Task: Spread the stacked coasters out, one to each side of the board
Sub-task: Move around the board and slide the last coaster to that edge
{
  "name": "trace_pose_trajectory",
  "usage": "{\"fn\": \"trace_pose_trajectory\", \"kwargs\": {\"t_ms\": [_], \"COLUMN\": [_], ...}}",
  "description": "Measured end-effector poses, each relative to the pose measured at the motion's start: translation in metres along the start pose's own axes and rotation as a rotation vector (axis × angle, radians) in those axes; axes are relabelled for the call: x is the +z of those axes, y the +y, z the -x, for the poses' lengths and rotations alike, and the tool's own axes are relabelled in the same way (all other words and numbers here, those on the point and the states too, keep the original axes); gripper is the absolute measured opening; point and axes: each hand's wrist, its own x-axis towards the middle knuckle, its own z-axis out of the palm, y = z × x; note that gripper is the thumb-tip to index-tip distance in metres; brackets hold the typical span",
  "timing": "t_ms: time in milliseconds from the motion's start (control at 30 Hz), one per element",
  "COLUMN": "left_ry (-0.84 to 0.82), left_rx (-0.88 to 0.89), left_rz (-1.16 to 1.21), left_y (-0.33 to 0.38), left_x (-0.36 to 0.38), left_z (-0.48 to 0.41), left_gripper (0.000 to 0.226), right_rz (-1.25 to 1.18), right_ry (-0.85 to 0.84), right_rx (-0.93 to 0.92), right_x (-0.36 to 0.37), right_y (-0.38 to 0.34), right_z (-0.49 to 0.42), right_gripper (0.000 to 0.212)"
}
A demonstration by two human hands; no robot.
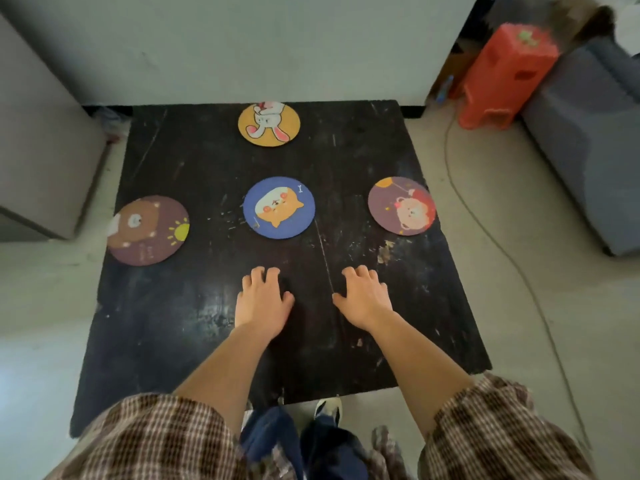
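Note:
A black square board [194, 327] lies on the floor. A blue coaster with an orange cat [279, 207] sits at its centre. A yellow rabbit coaster [268, 124] lies at the far edge. At the left edge rests a brown bear coaster [149, 230], slightly overhanging. A purple coaster with a red-haired figure [401, 206] lies at the right edge. My left hand [263, 299] and my right hand [363, 296] rest palm down on the board, nearer to me than the blue coaster, fingers spread, holding nothing.
A red plastic stool [502, 77] stands at the back right beside a grey sofa [588, 143]. A grey cabinet [38, 140] stands to the left. A thin cable [485, 223] runs across the floor on the right. A wall is just behind the board.

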Motion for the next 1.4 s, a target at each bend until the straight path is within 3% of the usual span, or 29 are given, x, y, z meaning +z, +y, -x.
{"fn": "trace_pose_trajectory", "kwargs": {"t_ms": [300, 567, 800, 967, 1167, 1233, 1333, 1400], "left_ry": [0.071, 0.146, 0.145, 0.153, 0.163, 0.180, 0.253, 0.266], "left_rx": [-0.112, -0.193, -0.178, -0.168, -0.337, -0.390, -0.358, -0.364], "left_rz": [0.051, 0.109, 0.130, 0.149, 0.347, 0.432, 0.497, 0.567], "left_y": [0.006, -0.003, -0.011, -0.009, -0.003, -0.005, -0.011, -0.013], "left_x": [-0.017, -0.026, -0.034, -0.043, -0.052, -0.053, -0.056, -0.060], "left_z": [-0.051, -0.109, -0.148, -0.175, -0.198, -0.201, -0.199, -0.195], "left_gripper": [0.051, 0.067, 0.068, 0.067, 0.070, 0.061, 0.023, 0.018], "right_rz": [0.066, 0.046, -0.024, -0.227, -0.354, -0.407, -0.548, -0.604], "right_ry": [-0.025, -0.003, 0.014, 0.030, 0.028, 0.039, 0.048, 0.069], "right_rx": [-0.112, -0.080, -0.064, 0.045, 0.180, 0.190, 0.185, 0.174], "right_x": [-0.035, -0.058, -0.061, -0.057, -0.054, -0.054, -0.052, -0.051], "right_y": [-0.019, -0.039, -0.059, -0.071, -0.080, -0.079, -0.074, -0.070], "right_z": [-0.068, -0.134, -0.170, -0.183, -0.190, -0.191, -0.189, -0.186], "right_gripper": [0.057, 0.060, 0.058, 0.058, 0.056, 0.050, 0.033, 0.028]}}
